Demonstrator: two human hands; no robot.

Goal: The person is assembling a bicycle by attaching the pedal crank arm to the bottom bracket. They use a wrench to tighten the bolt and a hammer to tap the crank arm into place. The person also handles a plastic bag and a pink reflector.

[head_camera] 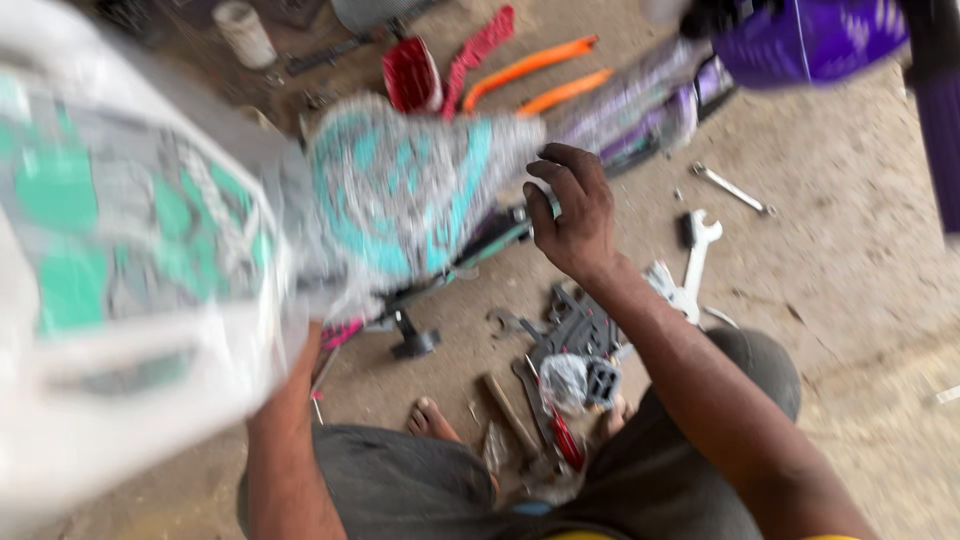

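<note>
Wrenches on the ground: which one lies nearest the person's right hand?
The white open-ended wrench, just right of the right hand; the slimmer silver wrench lies farther off toward the upper right.

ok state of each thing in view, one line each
right hand: fingers curled on the wrapped bike frame, grip unclear
left hand: hidden behind the plastic wrap
bike frame: plastic-wrapped, raised off the ground
plastic wrap: loose, bunched near the camera, blurred
white spanner: lying flat on the ground
red cup: upright
orange parts: lying on the ground
</note>
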